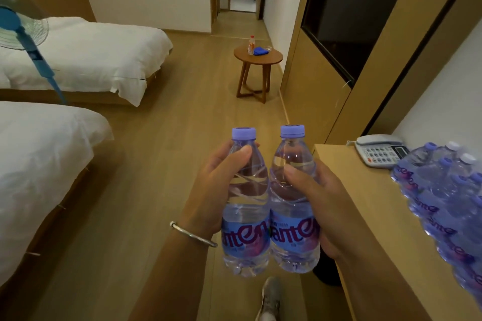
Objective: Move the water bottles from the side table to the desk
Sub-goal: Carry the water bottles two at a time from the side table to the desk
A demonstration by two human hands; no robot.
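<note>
On the far left we see a blue standing fan [24, 31] and two white beds [86, 57], none of it part of our job; moving inward, our left hand [216, 190] is wrapped around the left water bottle [245, 206], thumb pressed across its shoulder and fingers curled behind, so the bottle stands upright and will not slip; touching it on the right, the second water bottle [294, 203] sits in our right hand [317, 198], which clasps it the same way, thumb on the front; we judge that we hold the pair side by side and level in order to set both down together; both hang in the air over the floor, not yet over the desk [365, 203], which lies just to their right and carries a telephone [380, 150] and a shrink-wrapped pack of bottles [448, 206]; behind, well apart, stands the round side table [258, 56], with a red-capped bottle [251, 45] and a blue cloth [260, 51] left on it.
</note>
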